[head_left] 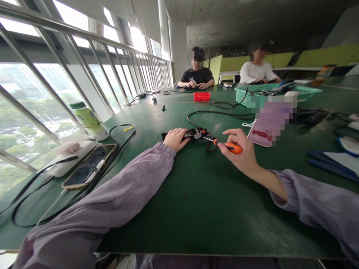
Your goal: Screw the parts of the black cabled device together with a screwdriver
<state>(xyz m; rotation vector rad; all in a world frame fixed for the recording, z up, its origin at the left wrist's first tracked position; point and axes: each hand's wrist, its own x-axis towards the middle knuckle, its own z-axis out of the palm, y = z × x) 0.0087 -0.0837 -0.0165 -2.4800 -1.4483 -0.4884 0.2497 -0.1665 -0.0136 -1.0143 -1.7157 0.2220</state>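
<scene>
On the smooth green tabletop point(207, 224), a small black device point(196, 133), angular and jointed, with a grey part and orange-red accents. Over its left end, the left hand point(176, 139), palm down, fingers curved, thumb along the near side: a close hold on the dark casing. At the other side, the right hand point(242, 149), narrow in grip, with thumb and fingers about a screwdriver point(234, 148) – glossy orange-and-black handle, slim metal shaft slanted to the device, tip contact too small to tell. On both arms, mauve sleeves of soft creased cloth, gathered at the cuff.

To the left: a dark-screened phone point(89, 166), flat, in a pale-edged case; a rounded white object point(63, 160); a green-and-white bottle point(87, 118), upright; a looped black cable point(131, 140). Alongside, a railing point(70, 36) of shiny metal tubes.

Farther off: a red plastic bin point(202, 96), rectangular; a mint-green basket point(243, 96) of perforated plastic, with cables inside; two seated people – one in black point(207, 74), one in white point(254, 71).
</scene>
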